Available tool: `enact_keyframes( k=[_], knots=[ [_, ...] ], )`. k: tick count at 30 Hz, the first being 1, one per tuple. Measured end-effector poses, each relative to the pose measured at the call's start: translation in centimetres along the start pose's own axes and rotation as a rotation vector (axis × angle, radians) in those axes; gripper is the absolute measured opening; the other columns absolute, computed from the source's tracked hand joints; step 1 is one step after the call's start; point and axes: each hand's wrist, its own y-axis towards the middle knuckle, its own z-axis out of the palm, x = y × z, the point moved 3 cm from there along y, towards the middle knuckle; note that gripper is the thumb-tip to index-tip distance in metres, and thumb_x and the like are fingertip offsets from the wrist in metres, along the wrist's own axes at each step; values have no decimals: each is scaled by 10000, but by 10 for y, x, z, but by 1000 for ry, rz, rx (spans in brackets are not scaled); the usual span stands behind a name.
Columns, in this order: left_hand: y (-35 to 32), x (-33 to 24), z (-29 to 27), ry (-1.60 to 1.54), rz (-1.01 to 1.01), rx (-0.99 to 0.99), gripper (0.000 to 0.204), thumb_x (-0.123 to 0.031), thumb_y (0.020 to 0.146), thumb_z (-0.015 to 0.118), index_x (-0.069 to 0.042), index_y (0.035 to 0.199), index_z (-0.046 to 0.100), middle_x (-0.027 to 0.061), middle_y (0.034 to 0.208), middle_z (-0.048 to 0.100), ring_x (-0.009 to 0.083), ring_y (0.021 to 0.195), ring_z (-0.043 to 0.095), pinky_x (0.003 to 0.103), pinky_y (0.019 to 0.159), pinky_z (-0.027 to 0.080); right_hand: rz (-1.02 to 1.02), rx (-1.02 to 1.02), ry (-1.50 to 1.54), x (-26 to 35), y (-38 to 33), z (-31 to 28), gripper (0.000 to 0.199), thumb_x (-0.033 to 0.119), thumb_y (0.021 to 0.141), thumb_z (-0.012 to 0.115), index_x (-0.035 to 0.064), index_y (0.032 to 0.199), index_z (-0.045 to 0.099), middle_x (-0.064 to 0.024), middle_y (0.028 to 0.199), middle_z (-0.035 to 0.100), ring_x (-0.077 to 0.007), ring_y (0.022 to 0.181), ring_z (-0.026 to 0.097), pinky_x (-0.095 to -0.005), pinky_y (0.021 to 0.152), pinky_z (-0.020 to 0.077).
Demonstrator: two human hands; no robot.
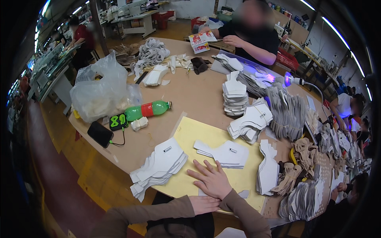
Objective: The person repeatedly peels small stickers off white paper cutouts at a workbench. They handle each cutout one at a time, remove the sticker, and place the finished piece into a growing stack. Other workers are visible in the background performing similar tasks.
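Observation:
My right hand (210, 180) lies flat on a yellow sheet (190, 129), its fingers spread, just below a small stack of white cut pieces (228, 154). Across my right wrist rests my left hand (204, 204), fingers stretched out and holding nothing visible. A pale piece (243, 194) shows beside my right wrist, partly covered. To the left of my hands, a fanned stack of white shaped pieces (160, 166) overlaps the sheet's edge. Another white stack (267, 168) stands at the sheet's right side.
A green bottle (149, 109), phone (100, 134) and plastic bag (99, 91) are at left. Bundled pieces (251, 119) and grey stacks (285, 113) fill the right. Across the table, a person (254, 35) holds a printed carton (201, 41) near a lit lamp (288, 79).

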Motion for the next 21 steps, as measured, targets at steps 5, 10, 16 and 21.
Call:
enact_keyframes(
  k=[5, 10, 16, 21],
  knots=[
    [2, 1, -5, -119, -44, 104, 546, -158, 1005, 423, -94, 1546, 394, 125, 1622, 360, 240, 1500, 356, 389, 1243, 300, 13, 26, 7, -1, -5, -3, 505, 494, 1030, 483, 415, 1527, 438, 7, 1646, 354, -292, 1440, 411, -604, 1199, 229],
    [2, 1, -2, -62, -12, 69, 565, -124, 991, 450, -88, 1552, 389, 130, 1621, 363, 242, 1503, 353, 391, 1248, 294, -4, 7, -22, 2, -4, 1, 506, 488, 1040, 470, 398, 1536, 426, 3, 1652, 337, -283, 1469, 375, -584, 1210, 238],
    [-4, 4, 13, -159, -27, -60, 571, -84, 954, 489, -91, 1522, 437, 140, 1587, 412, 251, 1491, 377, 393, 1239, 319, -1, -38, 96, 1, -5, 9, 512, 488, 1035, 481, 392, 1536, 434, -24, 1652, 338, -320, 1479, 352, -617, 1210, 204],
    [-3, 7, 12, -280, -13, -85, 579, -72, 927, 568, -89, 1498, 476, 147, 1554, 455, 270, 1452, 433, 401, 1216, 357, 7, -12, 60, 2, -4, 10, 535, 476, 1041, 482, 363, 1557, 404, -37, 1656, 332, -312, 1482, 377, -595, 1215, 220]
  ],
)
